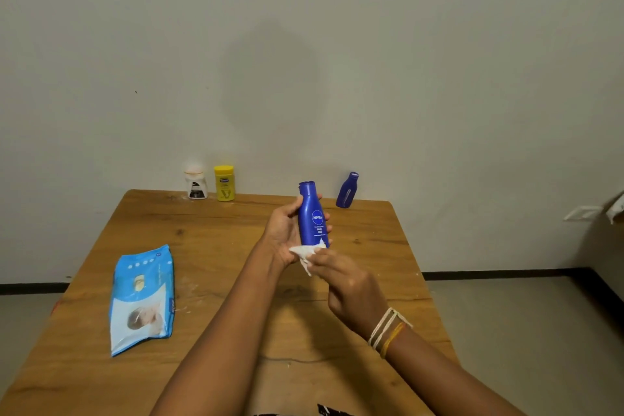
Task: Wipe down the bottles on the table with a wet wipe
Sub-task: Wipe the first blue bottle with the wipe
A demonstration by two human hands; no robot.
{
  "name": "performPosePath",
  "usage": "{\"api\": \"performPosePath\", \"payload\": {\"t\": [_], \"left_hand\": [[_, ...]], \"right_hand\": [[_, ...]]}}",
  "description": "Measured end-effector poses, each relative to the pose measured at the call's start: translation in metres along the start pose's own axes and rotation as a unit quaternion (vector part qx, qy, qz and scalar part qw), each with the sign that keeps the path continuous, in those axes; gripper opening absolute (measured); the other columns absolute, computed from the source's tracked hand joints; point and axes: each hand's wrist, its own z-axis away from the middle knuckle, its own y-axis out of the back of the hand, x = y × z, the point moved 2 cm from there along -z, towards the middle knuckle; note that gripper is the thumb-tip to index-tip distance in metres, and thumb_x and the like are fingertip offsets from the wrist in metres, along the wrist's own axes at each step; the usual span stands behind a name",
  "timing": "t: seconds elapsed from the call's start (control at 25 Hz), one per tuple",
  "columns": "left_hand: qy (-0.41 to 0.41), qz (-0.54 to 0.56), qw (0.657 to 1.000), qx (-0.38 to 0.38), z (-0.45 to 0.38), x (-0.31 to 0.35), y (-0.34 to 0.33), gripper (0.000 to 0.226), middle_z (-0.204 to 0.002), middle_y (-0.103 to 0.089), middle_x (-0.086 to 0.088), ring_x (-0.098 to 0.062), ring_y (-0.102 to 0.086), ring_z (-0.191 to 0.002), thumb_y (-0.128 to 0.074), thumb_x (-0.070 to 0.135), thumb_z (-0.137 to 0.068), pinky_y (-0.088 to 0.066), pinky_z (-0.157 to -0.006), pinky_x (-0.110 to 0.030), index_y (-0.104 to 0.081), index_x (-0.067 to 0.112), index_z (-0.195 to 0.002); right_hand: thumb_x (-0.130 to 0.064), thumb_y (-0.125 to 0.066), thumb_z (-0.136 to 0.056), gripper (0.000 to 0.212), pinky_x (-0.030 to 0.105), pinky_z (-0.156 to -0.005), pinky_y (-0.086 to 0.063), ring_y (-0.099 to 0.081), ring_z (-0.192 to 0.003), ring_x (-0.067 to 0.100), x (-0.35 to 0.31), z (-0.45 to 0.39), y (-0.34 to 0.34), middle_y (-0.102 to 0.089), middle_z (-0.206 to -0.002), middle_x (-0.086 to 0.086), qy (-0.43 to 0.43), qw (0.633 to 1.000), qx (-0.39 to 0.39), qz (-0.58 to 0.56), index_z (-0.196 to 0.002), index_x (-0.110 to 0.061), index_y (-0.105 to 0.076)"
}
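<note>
My left hand (285,233) holds a blue lotion bottle (312,216) upright above the middle of the wooden table (219,246). My right hand (344,284) pinches a white wet wipe (304,255) against the bottle's bottom edge. A second blue bottle (347,190) stands at the table's far right edge. A yellow bottle (224,183) and a small white bottle (196,185) stand side by side at the far left, against the wall.
A blue wet-wipe pack (141,300) lies flat on the left side of the table. The wall runs right behind the table's far edge. A pale box (604,213) sits off to the right, beyond the table.
</note>
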Motion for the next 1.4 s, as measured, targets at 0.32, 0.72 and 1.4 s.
{"api": "performPosePath", "payload": {"t": [0.32, 0.72, 1.4], "left_hand": [[0.013, 0.071, 0.997, -0.014, -0.004, -0.010, -0.008, 0.029, -0.084, -0.066, -0.013, -0.023, -0.065, -0.077, -0.059, 0.023, -0.085, -0.053, -0.076, -0.033, -0.063, 0.003, -0.106], [-0.006, -0.034, 0.999, -0.024, -0.010, -0.010, 0.003, 0.059, -0.088, -0.065, -0.012, -0.023, -0.060, -0.072, -0.038, 0.051, -0.095, -0.050, -0.066, -0.035, -0.056, 0.006, -0.127], [-0.156, -0.431, 0.886, -0.073, 0.010, 0.016, -0.013, 0.035, -0.080, -0.069, 0.006, -0.011, -0.069, -0.083, -0.048, -0.003, -0.059, -0.054, -0.072, -0.020, -0.061, 0.016, -0.084]], "right_hand": [[0.002, -0.059, -0.084, 0.036, 0.033, -0.102, -0.046, -0.055, -0.116, 0.026, 0.018, -0.075, 0.003, -0.060, -0.124, 0.015, -0.124, 0.991, 0.044, 0.009, -0.120, -0.005, -0.062], [0.013, -0.053, -0.081, 0.029, 0.033, -0.077, -0.056, -0.065, -0.093, 0.017, 0.013, -0.026, 0.001, -0.071, -0.099, 0.010, -0.207, 0.950, 0.142, -0.185, -0.093, -0.005, -0.072], [0.009, -0.051, -0.088, 0.038, 0.019, -0.075, -0.055, -0.062, -0.096, 0.004, 0.016, -0.094, 0.059, -0.066, -0.107, 0.002, -0.262, 0.894, 0.217, -0.293, -0.105, -0.021, -0.068]]}}
